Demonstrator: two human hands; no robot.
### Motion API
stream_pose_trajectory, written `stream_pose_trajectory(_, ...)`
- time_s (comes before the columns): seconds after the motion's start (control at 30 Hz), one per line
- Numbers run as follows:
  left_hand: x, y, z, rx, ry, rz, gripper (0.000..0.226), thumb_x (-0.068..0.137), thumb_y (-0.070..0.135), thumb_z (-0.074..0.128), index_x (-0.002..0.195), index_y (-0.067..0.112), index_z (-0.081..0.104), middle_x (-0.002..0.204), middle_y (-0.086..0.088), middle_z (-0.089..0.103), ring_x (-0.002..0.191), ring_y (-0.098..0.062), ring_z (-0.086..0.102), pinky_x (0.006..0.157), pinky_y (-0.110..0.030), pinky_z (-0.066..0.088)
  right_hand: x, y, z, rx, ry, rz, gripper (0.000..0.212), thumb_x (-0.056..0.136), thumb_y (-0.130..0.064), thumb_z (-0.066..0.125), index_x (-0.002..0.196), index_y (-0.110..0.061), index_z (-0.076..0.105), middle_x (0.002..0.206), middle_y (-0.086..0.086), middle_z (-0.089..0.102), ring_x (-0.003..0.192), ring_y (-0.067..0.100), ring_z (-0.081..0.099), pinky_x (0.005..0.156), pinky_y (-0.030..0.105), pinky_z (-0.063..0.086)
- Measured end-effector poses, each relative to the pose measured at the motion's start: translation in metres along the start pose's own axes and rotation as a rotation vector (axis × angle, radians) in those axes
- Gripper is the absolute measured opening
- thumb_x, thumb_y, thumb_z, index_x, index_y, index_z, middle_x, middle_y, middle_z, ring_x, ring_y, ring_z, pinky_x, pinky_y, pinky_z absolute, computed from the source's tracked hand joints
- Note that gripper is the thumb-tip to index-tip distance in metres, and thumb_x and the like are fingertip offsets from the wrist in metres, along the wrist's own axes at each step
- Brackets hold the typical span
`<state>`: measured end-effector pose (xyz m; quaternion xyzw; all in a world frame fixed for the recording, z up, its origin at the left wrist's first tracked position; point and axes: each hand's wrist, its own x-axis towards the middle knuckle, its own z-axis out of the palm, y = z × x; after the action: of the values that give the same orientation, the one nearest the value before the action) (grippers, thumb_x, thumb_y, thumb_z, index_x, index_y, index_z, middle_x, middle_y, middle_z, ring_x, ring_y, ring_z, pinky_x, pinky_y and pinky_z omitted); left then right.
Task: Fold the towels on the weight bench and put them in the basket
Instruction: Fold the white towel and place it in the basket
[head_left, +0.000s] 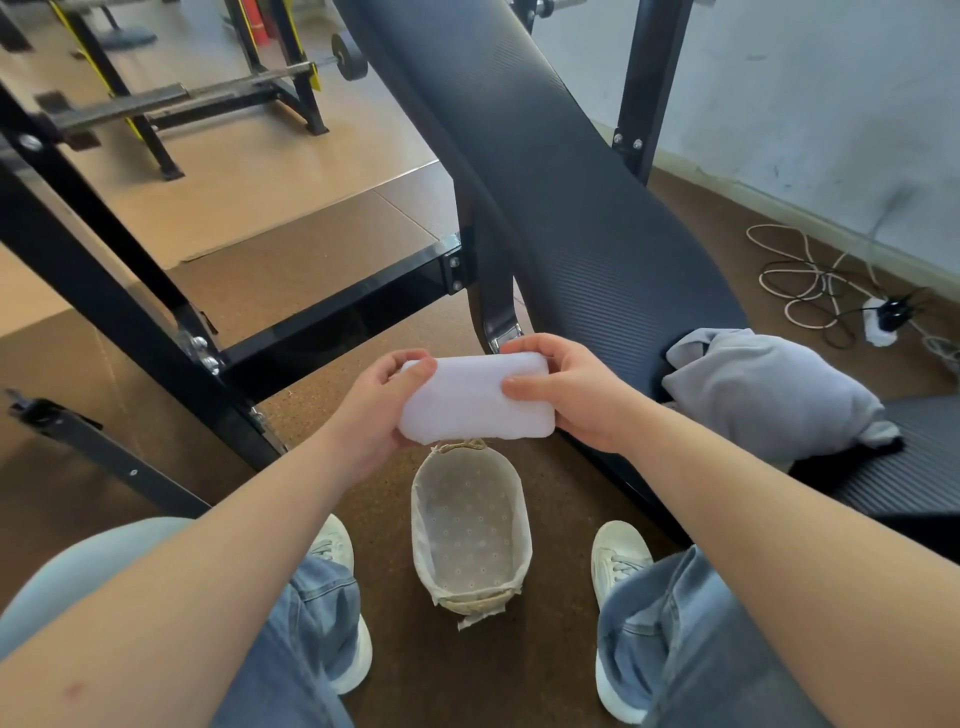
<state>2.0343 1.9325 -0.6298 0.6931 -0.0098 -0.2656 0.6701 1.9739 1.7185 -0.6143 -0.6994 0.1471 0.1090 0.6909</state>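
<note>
Gripping a folded white fluffy towel (472, 402) by its short ends, the left hand (382, 415) and right hand (569, 397) curl round it above the oval fabric-lined woven basket (523, 525) on the floor. Light and soft, it likely unfolds unless both ends stay pinched. A crumpled grey towel (769, 395) lies on the black padded bench (571, 208).

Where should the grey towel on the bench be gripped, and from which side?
Probably the loose flap at its left end, pinched from above. The grey towel lies bunched on the bench. Its rounded middle offers no edge, while that flap lifts clear of the pad, nearest the right hand, which holds the white towel together with the left hand.
</note>
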Motion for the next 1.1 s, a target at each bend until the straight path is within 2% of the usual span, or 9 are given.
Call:
stream_pose_trajectory(0.07, 0.0, -0.004, -0.003, 0.028, 0.032, 0.037, 0.023, 0.099, 0.023, 0.064, 0.118, 0.031, 0.055, 0.123, -0.007, 0.057, 0.109, -0.028, 0.063, 0.084, -0.046, 0.062, -0.002, 0.005, 0.005, -0.101, 0.017, -0.045, 0.042, 0.092, -0.008, 0.074, 0.126, -0.028, 0.061, 0.129, 0.003, 0.055, 0.118, 0.025, 0.06, 0.091, 0.044, 0.062)
stream_pose_trajectory(0.2, 0.004, -0.019, -0.007, 0.225, 0.096, 0.167, 0.03, 0.096, 0.017, 0.068, 0.121, 0.03, 0.059, 0.122, -0.001, 0.06, 0.107, -0.022, 0.064, 0.078, -0.035, 0.063, 0.005, 0.03, 0.02, -0.509, 0.182, -0.164, 0.031, 0.095, -0.024, 0.071, 0.121, -0.038, 0.062, 0.143, -0.007, 0.044, 0.121, 0.013, 0.047, 0.084, 0.023, 0.054)
stream_pose_trajectory(0.33, 0.013, -0.045, -0.008, 0.4, 0.134, 0.192, 0.017, 0.094, 0.018, 0.07, 0.105, 0.031, 0.069, 0.117, 0.0, 0.06, 0.103, -0.018, 0.06, 0.07, -0.022, 0.05, 0.018, 0.064, 0.03, -0.573, 0.209, -0.123, 0.03, 0.094, -0.028, 0.072, 0.117, -0.042, 0.058, 0.147, -0.007, 0.041, 0.124, 0.015, 0.047, 0.098, 0.035, 0.055)
stream_pose_trajectory(0.6, 0.046, -0.132, -0.019, 0.687, -0.037, -0.008, 0.021, 0.086, 0.016, 0.071, 0.093, 0.036, 0.071, 0.112, 0.006, 0.061, 0.101, -0.013, 0.056, 0.07, -0.017, 0.042, 0.048, 0.156, 0.036, -0.645, 0.013, 0.118, 0.027, 0.092, -0.027, 0.075, 0.111, -0.038, 0.06, 0.129, -0.006, 0.052, 0.111, 0.015, 0.058, 0.09, 0.032, 0.06)
stream_pose_trajectory(0.7, 0.059, -0.17, -0.019, 0.698, -0.062, -0.088, 0.021, 0.088, 0.016, 0.069, 0.092, 0.036, 0.07, 0.111, 0.006, 0.062, 0.104, -0.012, 0.057, 0.069, -0.014, 0.04, 0.064, 0.191, 0.036, -0.659, -0.049, 0.167, 0.026, 0.093, -0.026, 0.072, 0.111, -0.038, 0.058, 0.119, -0.006, 0.056, 0.099, 0.014, 0.061, 0.081, 0.021, 0.056)
stream_pose_trajectory(0.87, 0.083, -0.227, -0.018, 0.738, -0.116, -0.168, 0.02, 0.089, 0.016, 0.07, 0.081, 0.034, 0.073, 0.109, 0.011, 0.059, 0.108, -0.012, 0.055, 0.093, -0.028, 0.047, 0.093, 0.236, 0.033, -0.721, -0.109, 0.263, 0.023, 0.095, -0.02, 0.065, 0.111, -0.036, 0.06, 0.124, -0.007, 0.054, 0.106, 0.014, 0.058, 0.087, 0.027, 0.054)
stream_pose_trajectory(0.97, 0.1, -0.256, -0.015, 0.817, -0.221, -0.242, 0.023, 0.089, 0.015, 0.071, 0.078, 0.035, 0.072, 0.112, 0.009, 0.054, 0.108, -0.013, 0.055, 0.1, -0.033, 0.049, 0.109, 0.265, 0.037, -0.766, -0.148, 0.299, 0.028, 0.096, -0.014, 0.062, 0.108, -0.038, 0.057, 0.123, -0.011, 0.048, 0.106, 0.015, 0.054, 0.076, 0.016, 0.045)
stream_pose_trajectory(1.03, 0.112, -0.27, -0.012, 0.884, -0.31, -0.313, 0.019, 0.089, 0.018, 0.071, 0.079, 0.035, 0.071, 0.113, 0.009, 0.05, 0.105, -0.013, 0.054, 0.101, -0.035, 0.05, 0.118, 0.283, 0.042, -0.796, -0.168, 0.333, 0.03, 0.097, -0.012, 0.063, 0.107, -0.039, 0.054, 0.126, -0.01, 0.048, 0.107, 0.015, 0.053, 0.08, 0.016, 0.044)
stream_pose_trajectory(1.1, 0.126, -0.28, -0.009, 0.946, -0.355, -0.338, 0.018, 0.091, 0.019, 0.071, 0.08, 0.034, 0.068, 0.111, 0.009, 0.045, 0.099, -0.011, 0.053, 0.095, -0.03, 0.05, 0.127, 0.296, 0.047, -0.819, -0.172, 0.375, 0.032, 0.097, -0.011, 0.063, 0.108, -0.039, 0.053, 0.13, -0.008, 0.049, 0.11, 0.016, 0.052, 0.093, 0.025, 0.05)
